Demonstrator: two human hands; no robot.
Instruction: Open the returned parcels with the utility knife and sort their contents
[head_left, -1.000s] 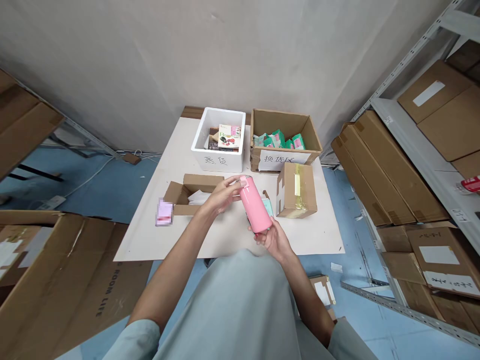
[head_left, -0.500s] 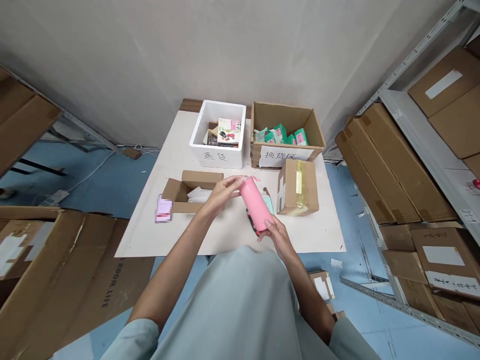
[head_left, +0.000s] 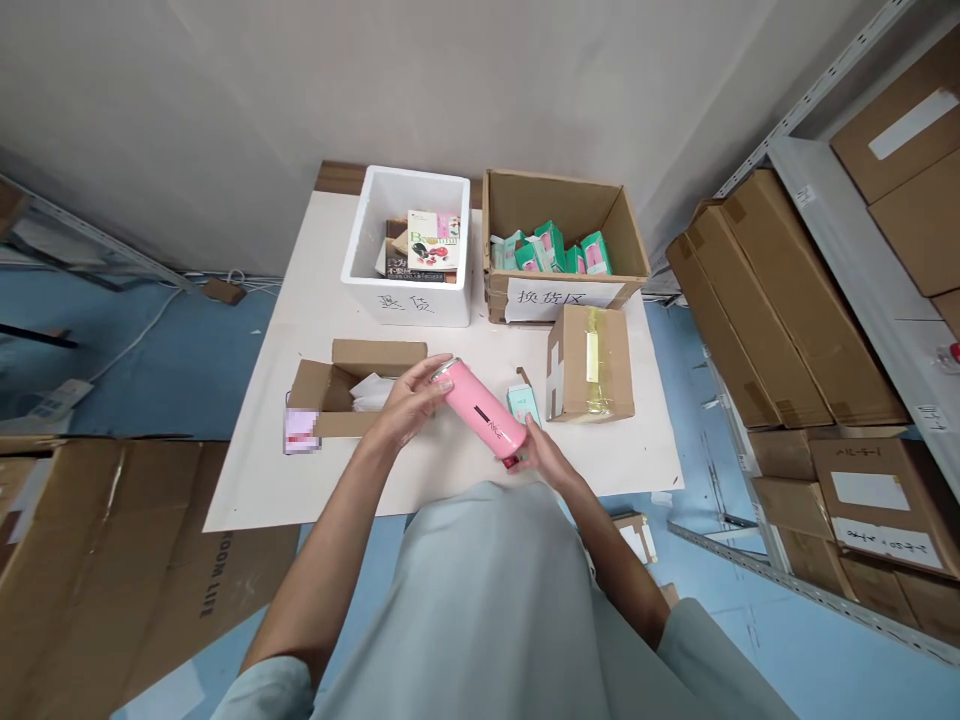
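A pink cylindrical bottle with a silvery rim at its upper end is held slantwise above the table, dark lettering facing up. My left hand grips it near the rim. At the lower end, my right hand has its fingers around the base, partly hidden behind it. Just beyond the bottle lies a small mint-green box. A dark red item shows only in part beneath the bottle. To the left stands an open cardboard box with white paper inside.
At the table's back are a white foam box holding books and a labelled carton with several green boxes. A taped carton sits at right. A shelf with cartons rises to the right; a large carton stands at left.
Both hands have turned the bottle: it now lies more level, and its dark lettering has come into view. The camera view has shifted slightly.
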